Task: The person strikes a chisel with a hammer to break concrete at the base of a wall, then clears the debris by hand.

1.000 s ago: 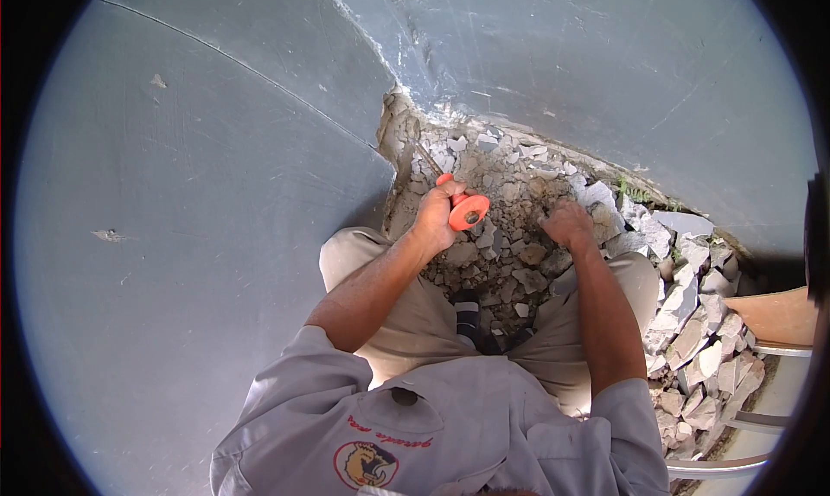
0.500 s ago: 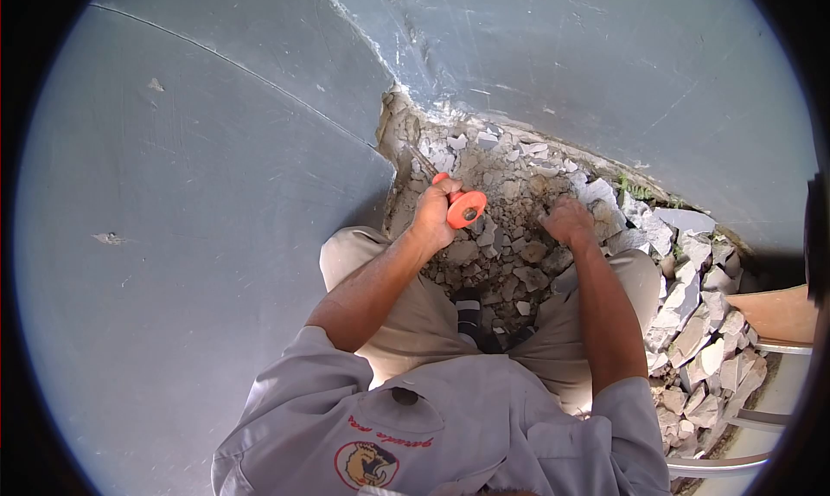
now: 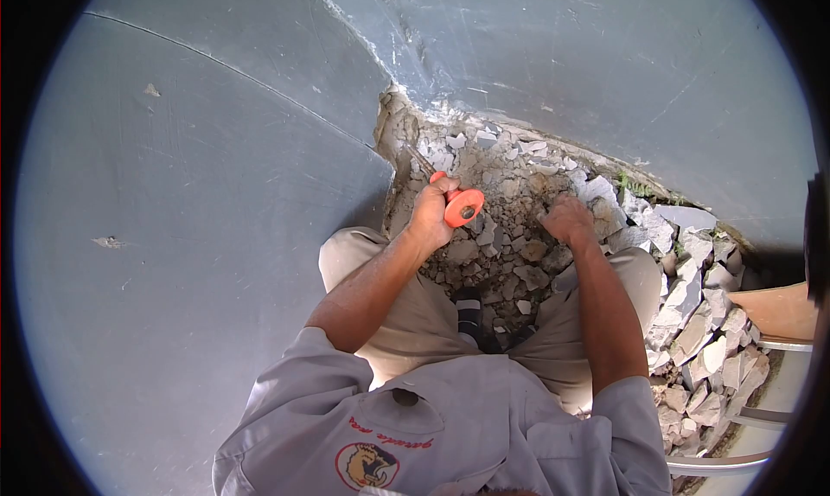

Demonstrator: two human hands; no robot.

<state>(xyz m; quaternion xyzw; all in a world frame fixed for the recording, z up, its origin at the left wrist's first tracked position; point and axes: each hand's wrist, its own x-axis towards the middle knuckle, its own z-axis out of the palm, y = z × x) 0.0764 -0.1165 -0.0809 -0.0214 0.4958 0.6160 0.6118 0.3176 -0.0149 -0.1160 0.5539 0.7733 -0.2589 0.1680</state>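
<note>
My left hand (image 3: 430,212) is wrapped around a cold chisel (image 3: 467,208) that has an orange hand guard. Its metal shaft points up and to the left, and the tip reaches the broken plaster near the wall corner. Over the rubble (image 3: 506,275) between my knees, my right hand (image 3: 569,218) is curled with the fingers down against loose debris. What those fingers grip, if anything, is hidden beneath them.
Grey painted walls (image 3: 199,193) meet at a chipped corner ahead. Plaster chunks (image 3: 692,323) pile up along my right side. A tan curved piece (image 3: 778,313) and pale metal-edged bars (image 3: 726,466) lie at the far right. Small green plants (image 3: 637,187) grow along the wall base.
</note>
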